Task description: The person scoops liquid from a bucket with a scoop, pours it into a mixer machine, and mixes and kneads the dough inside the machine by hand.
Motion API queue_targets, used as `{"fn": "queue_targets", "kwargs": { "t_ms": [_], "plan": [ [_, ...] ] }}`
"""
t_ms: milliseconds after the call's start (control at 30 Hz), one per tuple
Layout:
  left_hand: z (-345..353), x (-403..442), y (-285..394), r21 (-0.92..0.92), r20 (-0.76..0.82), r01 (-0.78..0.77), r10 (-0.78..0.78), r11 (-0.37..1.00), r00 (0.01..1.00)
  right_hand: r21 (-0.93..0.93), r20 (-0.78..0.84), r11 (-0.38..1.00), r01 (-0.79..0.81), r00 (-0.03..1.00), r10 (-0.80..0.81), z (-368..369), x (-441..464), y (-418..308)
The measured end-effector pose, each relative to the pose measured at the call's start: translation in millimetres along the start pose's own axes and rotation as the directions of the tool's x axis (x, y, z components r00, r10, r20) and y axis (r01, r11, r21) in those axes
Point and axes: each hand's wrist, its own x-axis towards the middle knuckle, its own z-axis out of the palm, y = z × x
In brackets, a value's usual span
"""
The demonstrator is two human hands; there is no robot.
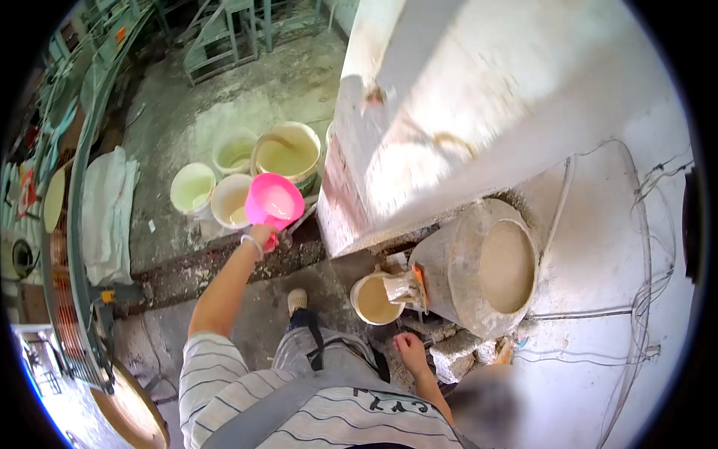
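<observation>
My left hand [262, 235] is wrapped round the handle of a pink plastic dipper [275, 200], which is held out over the edge of a group of pale buckets. Pale liquid shows inside the dipper. My right hand [409, 350] is low in front of my body with its fingers curled; what lies inside them, if anything, is hidden. Just above that hand stands a bucket [376, 299] with tan contents, under the spout [404, 289] of a large tilted drum [456, 262]. Tan slurry fills the drum's round opening.
Behind the dipper stand a large bucket [288, 153] and several smaller ones, including a white bucket [192, 187]. A whitish block-like wall [419, 150] rises at centre right. Rubble [456, 355] lies below the drum. Cables hang at right; white sacks [108, 209] lie at left.
</observation>
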Motion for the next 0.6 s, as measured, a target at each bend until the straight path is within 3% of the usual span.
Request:
{"fn": "queue_targets", "kwargs": {
  "t_ms": [67, 133, 200, 300, 400, 467, 533, 567, 600],
  "plan": [
    [2.8, 67.4, 44.4, -0.092, -0.083, 0.046, -0.054, 0.995, 0.995, -0.008, -0.040, 0.999, -0.034, 0.999, 0.033, 12.1, -0.4, -24.6],
    [1.9, 129.8, 80.7, -0.043, -0.030, 0.137, -0.138, 0.990, 0.990, -0.083, -0.101, 0.994, -0.069, 0.993, 0.061, 22.2, -6.7, -50.6],
    [-11.7, 232.6, 86.9, -0.306, 0.059, 0.125, -0.112, 0.944, 0.992, -0.150, -0.087, 0.988, -0.048, 0.996, 0.035, 24.8, -7.5, -53.0],
    [24.9, 204.8, 125.7, -0.561, -0.040, 0.059, -0.098, 0.826, 0.994, -0.353, -0.040, 0.935, -0.033, 0.999, 0.021, 16.3, -8.3, -47.1],
    [42.7, 205.6, 94.8, -0.404, -0.102, -0.044, 0.002, 0.914, 0.995, -0.566, -0.127, 0.824, -0.006, 0.989, -0.080, -1.9, -3.3, -62.7],
    [51.1, 193.7, 52.3, -0.315, -0.021, -0.039, 0.034, 0.948, 0.999, -0.453, -0.207, 0.882, -0.131, 0.978, 0.040, -30.1, 5.5, -68.3],
    [48.0, 192.9, -7.9, -0.236, 0.178, 0.008, 0.035, 0.972, 0.983, -0.498, -0.318, 0.866, -0.046, 0.939, -0.134, -67.9, 10.3, -70.5],
    [50.2, 187.2, -31.7, -0.293, 0.084, 0.138, -0.118, 0.946, 0.989, -0.502, -0.475, 0.861, -0.080, 0.858, -0.197, -84.9, 16.9, -72.6],
    [44.0, 178.3, -61.8, -0.218, 0.117, 0.180, -0.157, 0.959, 0.981, -0.511, -0.512, 0.850, -0.124, 0.838, -0.186, -106.8, 18.4, -86.9]
  ]
}}
